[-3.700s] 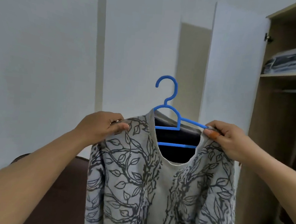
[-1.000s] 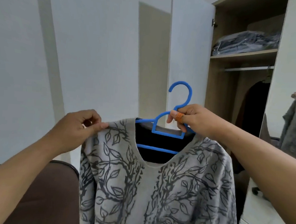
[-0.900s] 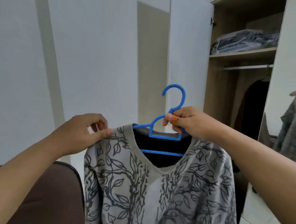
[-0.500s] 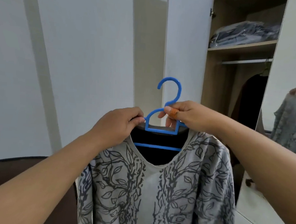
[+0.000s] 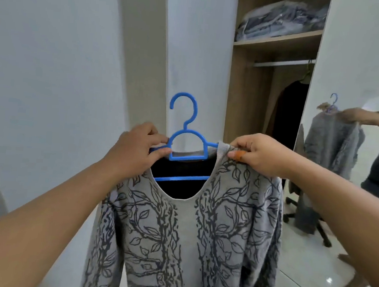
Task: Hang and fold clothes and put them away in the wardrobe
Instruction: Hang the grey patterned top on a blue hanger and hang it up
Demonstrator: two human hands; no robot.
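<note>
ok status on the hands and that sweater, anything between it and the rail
Left hand grips blue hanger at its shoulder. Right hand pinches grey leaf-print sweater at the neckline. Sweater on hanger, not yet on wardrobe rail. Path to rail looks open.

Both bare arms raised forward, hands level and apart.

The left forearm rises from the lower left corner; the left hand (image 5: 136, 147) is seen from the back, fingers curled, thumb and forefinger pinching at the left shoulder of the hanger (image 5: 185, 140). The right forearm comes in from the right edge; the right hand (image 5: 259, 156) is knuckles up, thumb and curled fingers pinching the collar edge of the top (image 5: 177, 236). An orange band shows on the right thumb (image 5: 236, 155).
</note>
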